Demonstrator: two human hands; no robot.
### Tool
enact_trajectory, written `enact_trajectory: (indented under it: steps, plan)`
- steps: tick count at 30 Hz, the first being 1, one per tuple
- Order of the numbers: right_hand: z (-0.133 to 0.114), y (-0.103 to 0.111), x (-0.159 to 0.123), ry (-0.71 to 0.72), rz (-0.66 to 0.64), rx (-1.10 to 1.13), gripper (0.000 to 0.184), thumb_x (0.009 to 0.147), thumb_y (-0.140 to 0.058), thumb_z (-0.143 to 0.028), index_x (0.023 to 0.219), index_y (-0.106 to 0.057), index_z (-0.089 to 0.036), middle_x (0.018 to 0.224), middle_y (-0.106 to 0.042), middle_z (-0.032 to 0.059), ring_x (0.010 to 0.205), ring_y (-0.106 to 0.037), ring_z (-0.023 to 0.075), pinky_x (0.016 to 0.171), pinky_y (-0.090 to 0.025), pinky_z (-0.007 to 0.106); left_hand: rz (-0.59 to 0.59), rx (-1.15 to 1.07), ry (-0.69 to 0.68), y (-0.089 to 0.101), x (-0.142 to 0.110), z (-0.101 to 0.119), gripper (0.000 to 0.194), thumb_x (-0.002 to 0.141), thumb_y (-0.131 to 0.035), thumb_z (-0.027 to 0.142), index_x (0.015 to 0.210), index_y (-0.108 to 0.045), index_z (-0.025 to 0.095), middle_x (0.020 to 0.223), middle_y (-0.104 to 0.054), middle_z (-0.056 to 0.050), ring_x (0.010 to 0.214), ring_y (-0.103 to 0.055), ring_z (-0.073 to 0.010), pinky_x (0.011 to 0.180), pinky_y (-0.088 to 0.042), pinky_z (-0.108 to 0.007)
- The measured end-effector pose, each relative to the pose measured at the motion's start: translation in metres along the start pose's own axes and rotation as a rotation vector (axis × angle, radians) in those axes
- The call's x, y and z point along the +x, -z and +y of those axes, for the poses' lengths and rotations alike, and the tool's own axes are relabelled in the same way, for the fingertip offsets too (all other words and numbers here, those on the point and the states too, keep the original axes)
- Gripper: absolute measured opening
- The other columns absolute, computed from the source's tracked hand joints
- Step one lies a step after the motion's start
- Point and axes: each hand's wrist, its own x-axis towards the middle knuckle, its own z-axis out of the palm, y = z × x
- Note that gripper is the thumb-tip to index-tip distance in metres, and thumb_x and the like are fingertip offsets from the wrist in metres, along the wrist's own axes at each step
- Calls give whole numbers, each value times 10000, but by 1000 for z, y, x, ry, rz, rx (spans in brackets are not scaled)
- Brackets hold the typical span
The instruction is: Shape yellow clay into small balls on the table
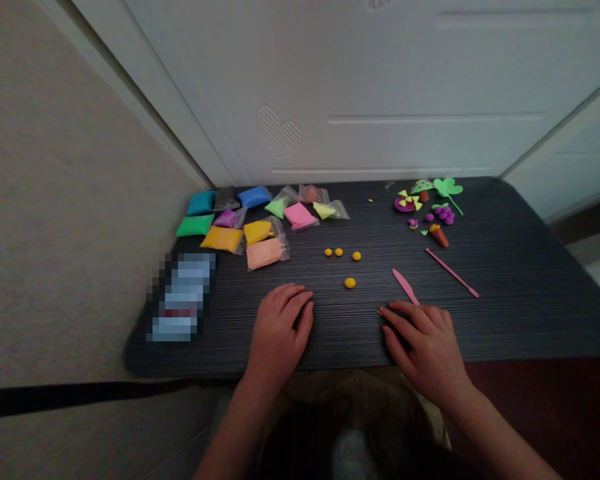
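Note:
My left hand [283,330] rests palm down on the dark table, fingers bent, thumb apart from them, holding nothing. My right hand [425,343] lies to the right, fingers and thumb apart, touching the table. A tiny pale bit [379,311] shows at its fingertips; whether it is touched I cannot tell. Just beyond that hand is a pink plastic clay knife [405,285], its near end beside or under the fingers. A yellow clay ball [350,283] sits between the hands. Farther off lie three smaller yellow clay balls [339,253].
Several bags of coloured clay [222,239] cover the back left of the table [520,287]. A blurred-out flat object [183,297] lies at left. Clay figures, including purple balls [445,215] and a brown cone [439,235], stand back right, near a pink stick tool [453,273].

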Motion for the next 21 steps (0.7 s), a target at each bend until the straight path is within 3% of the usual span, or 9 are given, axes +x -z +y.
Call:
enact_trajectory:
  steps: [12, 16, 21]
  plan:
    - [4, -2, -1, -9, 112, 99, 252, 802, -529, -230, 1043, -600, -219, 1042, -588, 56, 912, -495, 208, 775, -365, 386, -46, 142, 101, 3, 4, -1, 229, 807, -516, 271, 992, -601, 166, 962, -603, -67, 941, -510, -202, 876, -402, -367]
    - [3, -2, -1, -25, 114, 112, 242, 800, -531, -233, 1030, -606, -224, 1035, -591, 53, 915, -499, 207, 780, -364, 389, -111, 239, 188, 0, 9, -2, 280, 794, -525, 360, 992, -609, 180, 923, -609, -65, 900, -507, -231, 822, -397, -390]
    - [0, 0, 0, -39, 91, 111, 230, 806, -524, -243, 1016, -614, -235, 1030, -601, 45, 910, -499, 209, 777, -359, 392, -193, 216, 183, 0, 9, -5, 208, 826, -486, 323, 902, -626, 190, 898, -636, -46, 873, -522, -219, 790, -385, -370]
